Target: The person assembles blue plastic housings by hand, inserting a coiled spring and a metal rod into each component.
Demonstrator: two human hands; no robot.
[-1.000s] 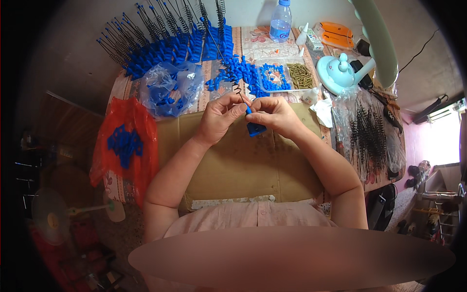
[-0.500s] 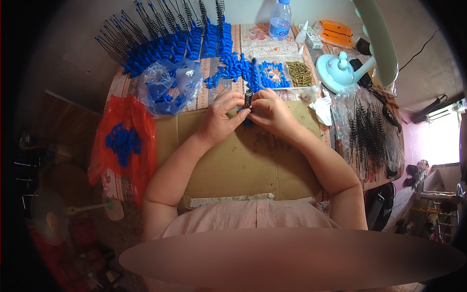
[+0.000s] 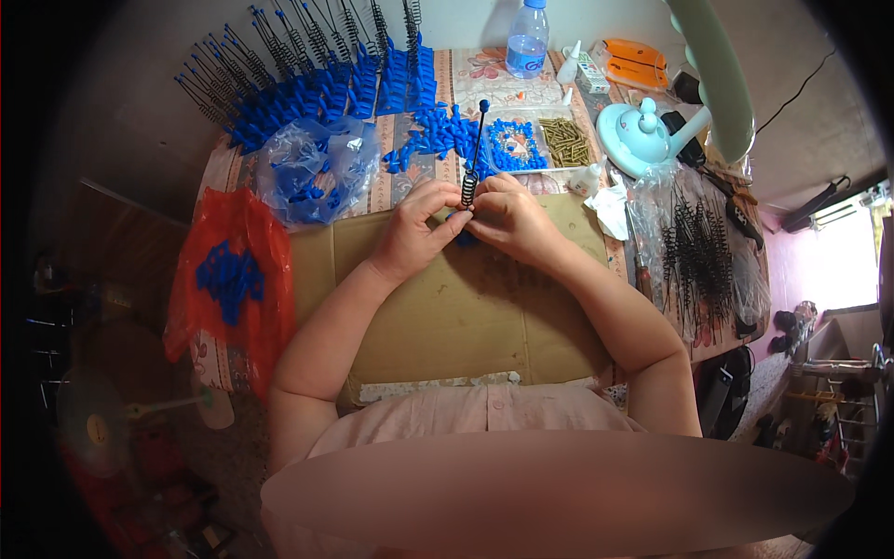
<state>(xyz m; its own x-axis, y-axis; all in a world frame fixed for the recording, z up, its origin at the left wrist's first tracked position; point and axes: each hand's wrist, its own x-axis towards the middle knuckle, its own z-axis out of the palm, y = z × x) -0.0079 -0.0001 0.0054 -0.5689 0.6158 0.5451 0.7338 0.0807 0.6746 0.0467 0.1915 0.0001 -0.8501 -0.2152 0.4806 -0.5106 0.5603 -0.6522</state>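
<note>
A black coil spring (image 3: 468, 191) stands nearly upright between my hands, with a thin rod rising from it to a blue tip (image 3: 483, 106). My left hand (image 3: 416, 226) pinches the lower end of the spring from the left, thumb and fingertips closed. From the right, my right hand (image 3: 514, 220) closes its fingers on the same low end. Beneath the fingertips shows a little of a blue plastic piece (image 3: 465, 239); most of it is hidden by the hands. Both hands are over the far part of a brown cardboard sheet (image 3: 447, 317).
Rows of blue pieces with springs (image 3: 326, 84) stand at the back left. Beyond my hands lie loose blue cones (image 3: 438, 130) and a tray of blue beads and brass pins (image 3: 564, 142). A red bag (image 3: 270, 307) lies left; black springs (image 3: 698, 252) and a lamp (image 3: 633, 140) are right.
The rod with the blue tip, blurred before, now stands sharp above the spring. Both hands keep their pinch at nearly the same place. The whole view has shifted slightly.
</note>
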